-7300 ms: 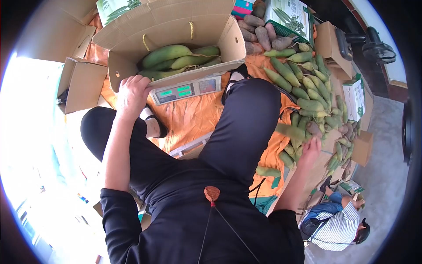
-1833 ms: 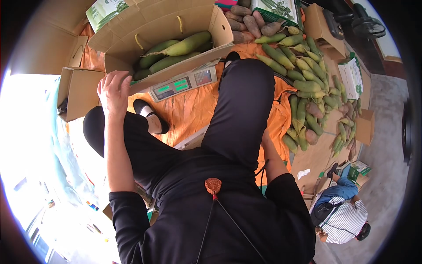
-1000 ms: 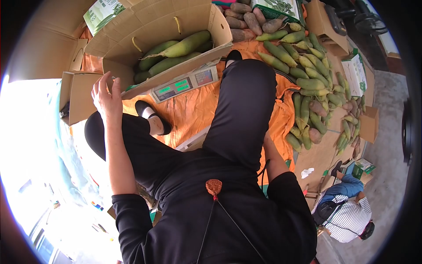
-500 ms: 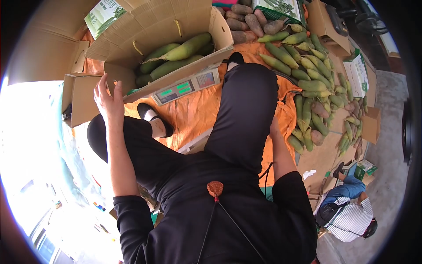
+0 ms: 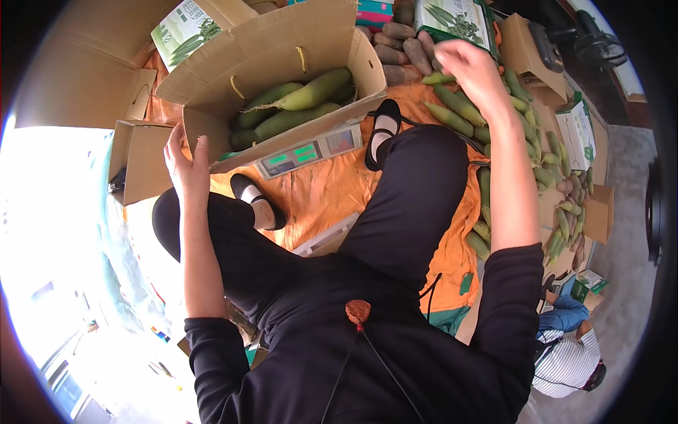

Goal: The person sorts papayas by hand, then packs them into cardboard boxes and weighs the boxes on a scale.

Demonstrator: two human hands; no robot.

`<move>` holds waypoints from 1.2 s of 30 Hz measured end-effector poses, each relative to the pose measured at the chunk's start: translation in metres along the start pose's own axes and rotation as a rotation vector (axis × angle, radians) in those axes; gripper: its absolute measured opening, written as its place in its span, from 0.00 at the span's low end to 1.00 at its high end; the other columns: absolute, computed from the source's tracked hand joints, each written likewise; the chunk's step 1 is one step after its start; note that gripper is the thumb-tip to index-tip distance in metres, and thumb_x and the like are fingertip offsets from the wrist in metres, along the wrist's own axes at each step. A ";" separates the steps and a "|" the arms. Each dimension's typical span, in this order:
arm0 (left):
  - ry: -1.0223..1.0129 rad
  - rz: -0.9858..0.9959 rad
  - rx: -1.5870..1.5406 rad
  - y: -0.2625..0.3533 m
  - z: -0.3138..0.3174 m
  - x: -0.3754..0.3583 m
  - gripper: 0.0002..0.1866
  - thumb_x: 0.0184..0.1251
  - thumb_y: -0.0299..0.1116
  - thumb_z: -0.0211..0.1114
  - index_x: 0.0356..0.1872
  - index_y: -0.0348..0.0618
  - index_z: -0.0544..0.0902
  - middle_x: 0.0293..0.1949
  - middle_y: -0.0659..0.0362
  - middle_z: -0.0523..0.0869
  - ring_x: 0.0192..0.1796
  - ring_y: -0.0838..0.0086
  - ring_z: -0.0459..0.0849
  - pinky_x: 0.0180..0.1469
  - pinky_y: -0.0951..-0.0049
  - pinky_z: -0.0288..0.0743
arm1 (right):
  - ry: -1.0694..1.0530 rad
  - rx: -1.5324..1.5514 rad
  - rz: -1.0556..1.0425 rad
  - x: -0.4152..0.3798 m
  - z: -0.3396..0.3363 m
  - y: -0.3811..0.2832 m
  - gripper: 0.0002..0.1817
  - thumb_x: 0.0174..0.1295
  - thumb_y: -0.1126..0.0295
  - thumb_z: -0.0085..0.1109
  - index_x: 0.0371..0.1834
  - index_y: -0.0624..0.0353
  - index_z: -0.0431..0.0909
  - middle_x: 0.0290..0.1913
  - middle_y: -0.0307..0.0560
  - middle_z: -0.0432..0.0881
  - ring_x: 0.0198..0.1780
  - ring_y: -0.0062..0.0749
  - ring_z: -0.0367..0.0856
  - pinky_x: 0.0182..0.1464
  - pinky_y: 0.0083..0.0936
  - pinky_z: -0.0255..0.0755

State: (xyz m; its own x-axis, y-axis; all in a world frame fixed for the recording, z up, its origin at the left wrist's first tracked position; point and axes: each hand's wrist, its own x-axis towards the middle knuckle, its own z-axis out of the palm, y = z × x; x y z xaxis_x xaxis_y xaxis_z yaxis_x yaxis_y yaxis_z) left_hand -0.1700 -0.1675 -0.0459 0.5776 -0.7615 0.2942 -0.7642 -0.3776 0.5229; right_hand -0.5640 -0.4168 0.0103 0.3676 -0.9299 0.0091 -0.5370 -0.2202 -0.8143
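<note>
My left hand (image 5: 187, 164) is at the near left corner of an open cardboard box (image 5: 282, 138), thumb and fingers apart. Several large green radishes (image 5: 311, 90) lie in the box. Under its near side shows a digital scale (image 5: 307, 152) with lit green figures. Raised at the upper right, my right hand (image 5: 467, 69) has loosely bent fingers, with nothing seen in them. It overlaps the edge of a heap of green radishes (image 5: 452, 106) in this view, close to some reddish-brown radishes (image 5: 400, 55).
An orange sheet (image 5: 311, 198) covers the ground around my feet. Another cardboard box (image 5: 145, 159) stands at the left, and a printed carton (image 5: 185, 32) is behind the radish box. A fan (image 5: 600, 49) is at the upper right. A person in a striped shirt (image 5: 568, 364) sits at the lower right.
My right hand has come up from beside my right knee to above the radish heap. My left hand stays by the box corner. The view has shifted slightly.
</note>
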 end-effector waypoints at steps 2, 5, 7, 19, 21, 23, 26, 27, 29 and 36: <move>-0.026 -0.102 -0.125 -0.003 -0.004 0.003 0.29 0.66 0.40 0.65 0.64 0.42 0.69 0.60 0.48 0.74 0.66 0.59 0.70 0.65 0.59 0.64 | -0.054 -0.145 -0.026 0.022 0.011 -0.034 0.16 0.64 0.59 0.60 0.44 0.61 0.83 0.29 0.37 0.80 0.32 0.19 0.74 0.38 0.21 0.69; -0.080 -0.223 -0.247 -0.002 -0.019 0.011 0.30 0.67 0.41 0.65 0.66 0.41 0.67 0.61 0.47 0.73 0.67 0.60 0.69 0.65 0.61 0.65 | -0.118 -0.388 -0.007 0.045 0.044 -0.054 0.23 0.61 0.49 0.61 0.41 0.60 0.83 0.28 0.41 0.81 0.32 0.22 0.77 0.38 0.25 0.71; -0.159 -0.266 -0.257 -0.002 -0.034 0.022 0.31 0.70 0.43 0.61 0.69 0.43 0.64 0.64 0.47 0.71 0.69 0.63 0.67 0.67 0.65 0.64 | -0.103 -0.584 0.000 0.047 0.067 -0.055 0.29 0.59 0.40 0.55 0.36 0.58 0.85 0.35 0.52 0.86 0.42 0.47 0.84 0.46 0.37 0.75; -0.428 -0.357 0.024 -0.032 -0.038 0.068 0.32 0.64 0.50 0.64 0.62 0.37 0.73 0.56 0.46 0.79 0.56 0.64 0.78 0.56 0.67 0.71 | -0.319 -0.698 0.124 0.064 0.095 -0.020 0.30 0.55 0.39 0.59 0.40 0.58 0.84 0.39 0.51 0.85 0.50 0.47 0.79 0.54 0.39 0.71; -0.581 -0.295 0.034 -0.040 -0.034 0.072 0.28 0.63 0.50 0.64 0.54 0.35 0.79 0.45 0.49 0.84 0.46 0.70 0.81 0.48 0.68 0.72 | -0.317 -0.696 0.035 0.070 0.097 -0.001 0.30 0.56 0.41 0.60 0.40 0.60 0.84 0.38 0.56 0.85 0.41 0.46 0.84 0.46 0.39 0.76; -0.586 -0.224 0.034 -0.039 -0.027 0.071 0.24 0.63 0.49 0.64 0.40 0.32 0.84 0.32 0.53 0.85 0.36 0.72 0.80 0.42 0.67 0.72 | -0.347 -0.634 0.095 0.063 0.092 -0.013 0.28 0.54 0.44 0.62 0.41 0.60 0.84 0.42 0.55 0.85 0.46 0.48 0.84 0.49 0.40 0.75; -0.608 -0.248 0.088 -0.053 -0.015 0.064 0.24 0.63 0.48 0.63 0.31 0.29 0.84 0.23 0.51 0.83 0.30 0.71 0.80 0.39 0.65 0.73 | -0.312 -0.627 0.181 0.060 0.095 -0.017 0.28 0.53 0.45 0.64 0.43 0.61 0.83 0.44 0.55 0.85 0.49 0.48 0.83 0.50 0.39 0.76; -0.614 -0.252 0.080 -0.051 -0.009 0.063 0.24 0.63 0.48 0.64 0.30 0.29 0.84 0.22 0.50 0.83 0.29 0.70 0.80 0.38 0.65 0.73 | -0.315 -0.632 0.197 0.060 0.097 -0.016 0.28 0.53 0.46 0.64 0.44 0.61 0.83 0.45 0.54 0.85 0.50 0.48 0.83 0.51 0.39 0.76; -0.646 -0.252 0.193 -0.039 -0.002 0.067 0.24 0.62 0.48 0.64 0.32 0.29 0.84 0.24 0.47 0.84 0.31 0.67 0.82 0.39 0.64 0.74 | -0.309 -0.616 0.263 0.056 0.102 -0.014 0.27 0.52 0.48 0.66 0.44 0.61 0.84 0.46 0.55 0.84 0.50 0.47 0.83 0.51 0.39 0.76; -0.645 -0.180 0.396 -0.043 -0.001 0.073 0.22 0.58 0.51 0.63 0.36 0.40 0.86 0.35 0.42 0.85 0.43 0.49 0.84 0.48 0.55 0.76 | -0.298 -0.698 0.196 0.059 0.111 -0.015 0.14 0.54 0.67 0.52 0.39 0.54 0.86 0.44 0.51 0.86 0.48 0.45 0.85 0.46 0.41 0.78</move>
State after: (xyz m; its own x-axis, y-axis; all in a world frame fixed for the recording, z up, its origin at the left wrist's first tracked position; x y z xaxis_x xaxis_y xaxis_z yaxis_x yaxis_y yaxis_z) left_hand -0.0948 -0.2060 -0.0465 0.5135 -0.7810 -0.3555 -0.7904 -0.5918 0.1581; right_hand -0.4505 -0.4355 -0.0413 0.3521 -0.8743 -0.3342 -0.9299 -0.2862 -0.2310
